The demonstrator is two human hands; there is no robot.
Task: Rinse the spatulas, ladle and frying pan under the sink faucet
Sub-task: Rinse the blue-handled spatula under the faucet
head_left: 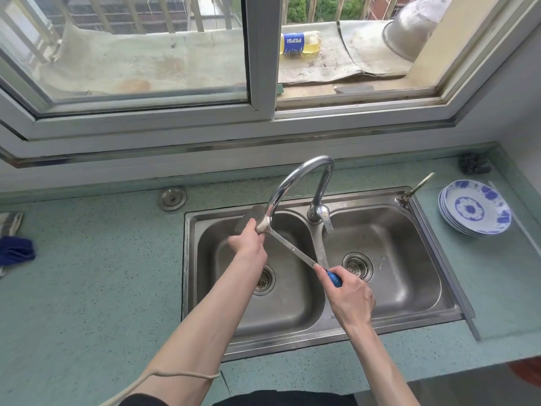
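Observation:
A metal spatula with a blue handle is held over the left basin of a steel double sink, its blade right under the spout of the curved chrome faucet. My right hand grips the blue handle near the divider between the basins. My left hand holds the blade end, fingers against the blade. I cannot make out a water stream. No ladle or frying pan is in view.
A stack of blue-and-white plates stands on the green counter right of the sink. A dark scrubber lies at the back right corner. A blue cloth sits at the far left. The window sill runs behind the faucet.

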